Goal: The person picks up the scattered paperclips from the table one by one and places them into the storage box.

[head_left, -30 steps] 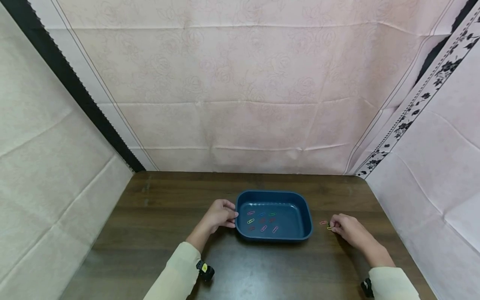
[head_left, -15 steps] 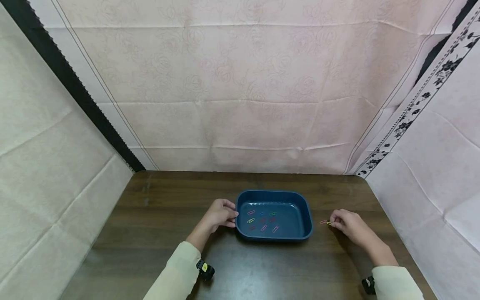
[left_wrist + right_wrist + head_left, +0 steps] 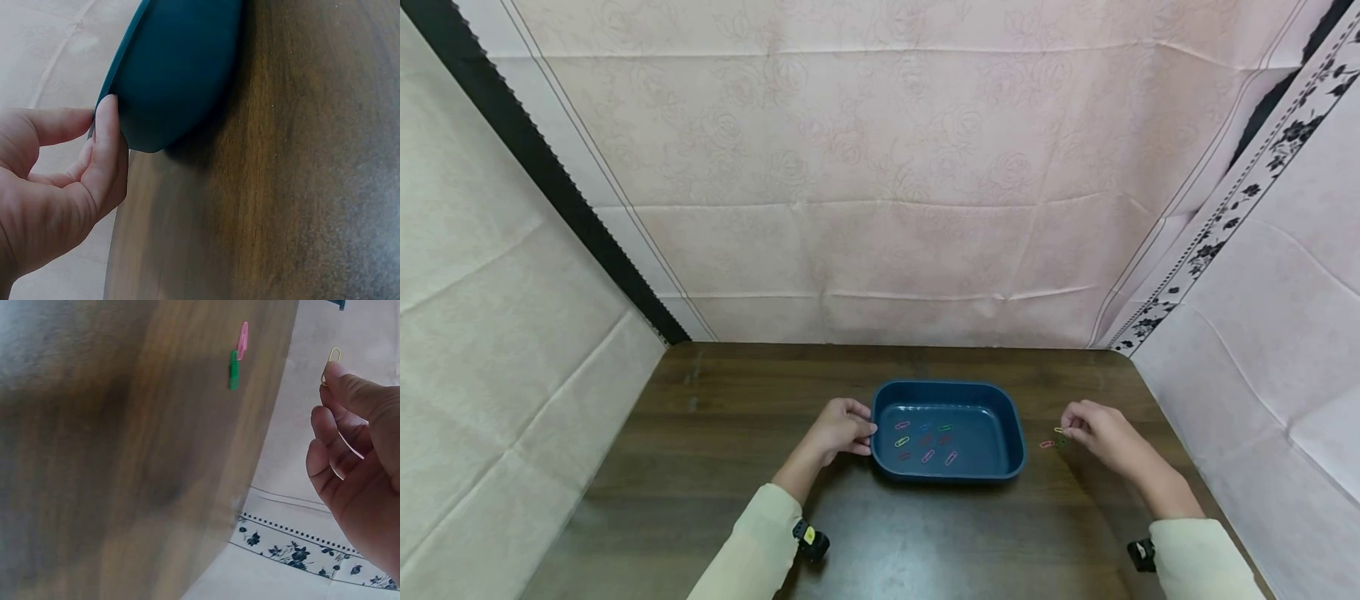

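A dark blue tray [image 3: 951,477] sits on the table with several coloured paper clips lying in it, among them a yellow paper clip [image 3: 902,442]. My left hand [image 3: 844,428] pinches the tray's left rim between thumb and fingers, as the left wrist view also shows. To the right of the tray, my right hand [image 3: 1097,429] holds another yellow paper clip [image 3: 334,356] between thumb and index finger, raised off the table. Below that hand a pink paper clip [image 3: 242,340] and a green paper clip [image 3: 234,370] lie on the wood, end to end.
The brown wooden table [image 3: 700,500] carries everything. Pale patterned cloth [image 3: 880,208] hangs behind it and along both sides, with a floral border at the right. A dark wrist device [image 3: 811,540] is strapped on the left sleeve, and another on the right.
My right hand has lifted the yellow paper clip off the table, away from the pink and green ones, moving up slightly. The left hand and tray have stayed still.
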The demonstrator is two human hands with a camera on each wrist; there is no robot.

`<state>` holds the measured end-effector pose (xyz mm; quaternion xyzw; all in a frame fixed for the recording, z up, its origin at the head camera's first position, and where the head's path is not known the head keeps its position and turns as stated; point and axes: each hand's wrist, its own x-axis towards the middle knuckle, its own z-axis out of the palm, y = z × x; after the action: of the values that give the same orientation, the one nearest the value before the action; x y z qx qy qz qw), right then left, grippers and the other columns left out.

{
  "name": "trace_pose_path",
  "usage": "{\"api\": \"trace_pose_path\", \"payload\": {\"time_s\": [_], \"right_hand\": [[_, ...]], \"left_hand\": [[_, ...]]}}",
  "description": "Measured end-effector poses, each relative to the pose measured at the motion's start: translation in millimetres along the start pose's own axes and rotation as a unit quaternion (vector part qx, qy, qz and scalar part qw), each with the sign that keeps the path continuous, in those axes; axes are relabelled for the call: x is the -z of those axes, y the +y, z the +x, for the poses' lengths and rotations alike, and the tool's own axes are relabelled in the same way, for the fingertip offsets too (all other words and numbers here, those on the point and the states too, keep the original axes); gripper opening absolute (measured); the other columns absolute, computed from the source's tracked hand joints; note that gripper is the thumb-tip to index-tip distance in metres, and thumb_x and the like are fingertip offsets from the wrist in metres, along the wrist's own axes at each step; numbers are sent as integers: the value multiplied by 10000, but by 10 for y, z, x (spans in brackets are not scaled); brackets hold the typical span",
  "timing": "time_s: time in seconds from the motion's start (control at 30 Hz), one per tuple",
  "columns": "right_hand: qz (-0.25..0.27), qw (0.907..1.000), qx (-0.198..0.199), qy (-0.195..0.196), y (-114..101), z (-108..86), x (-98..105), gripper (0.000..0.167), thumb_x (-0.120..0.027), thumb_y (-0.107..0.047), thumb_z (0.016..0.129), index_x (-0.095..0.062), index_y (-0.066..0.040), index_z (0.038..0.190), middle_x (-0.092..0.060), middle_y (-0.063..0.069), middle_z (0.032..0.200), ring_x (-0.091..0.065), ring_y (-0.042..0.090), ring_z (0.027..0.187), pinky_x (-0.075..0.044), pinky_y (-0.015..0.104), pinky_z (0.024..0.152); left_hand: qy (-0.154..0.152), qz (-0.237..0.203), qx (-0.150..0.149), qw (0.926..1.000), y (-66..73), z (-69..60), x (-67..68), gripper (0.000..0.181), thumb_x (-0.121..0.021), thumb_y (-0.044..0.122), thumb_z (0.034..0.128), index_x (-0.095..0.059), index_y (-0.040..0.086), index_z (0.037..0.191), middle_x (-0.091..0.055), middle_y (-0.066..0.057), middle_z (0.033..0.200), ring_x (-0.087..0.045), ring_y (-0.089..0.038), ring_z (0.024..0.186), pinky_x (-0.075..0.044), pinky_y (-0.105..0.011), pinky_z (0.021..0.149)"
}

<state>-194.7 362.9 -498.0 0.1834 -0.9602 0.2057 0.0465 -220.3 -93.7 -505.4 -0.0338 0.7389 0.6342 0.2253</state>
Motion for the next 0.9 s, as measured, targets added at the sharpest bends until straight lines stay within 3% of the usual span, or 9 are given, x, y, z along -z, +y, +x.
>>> {"api": "trace_pose_path", "payload": {"time_s": [0.67, 0.9], "right_hand": [[115, 9972, 735, 39, -345, 286, 3, 227, -771, -8, 893, -648, -196, 863, -552, -128, 788, -511, 3, 724, -494, 220, 606], [185, 9950, 963, -192, -479, 395, -41, 202, -764, -21, 906, -667, -196, 881, -587, -121, 829, -544, 0, 754, -530, 214, 631]], "left_hand": [[-7, -10, -5, 10000, -14, 12, 2, 295, -634, 3, 994, -552, -110, 1253, -653, -250, 977, -665, -187, 659, -658, -325, 664], [-33, -6, -54, 10000, -23, 24, 4, 278, -637, 1, 992, -559, -105, 1237, -656, -274, 998, -667, -187, 662, -658, -325, 660]]}}
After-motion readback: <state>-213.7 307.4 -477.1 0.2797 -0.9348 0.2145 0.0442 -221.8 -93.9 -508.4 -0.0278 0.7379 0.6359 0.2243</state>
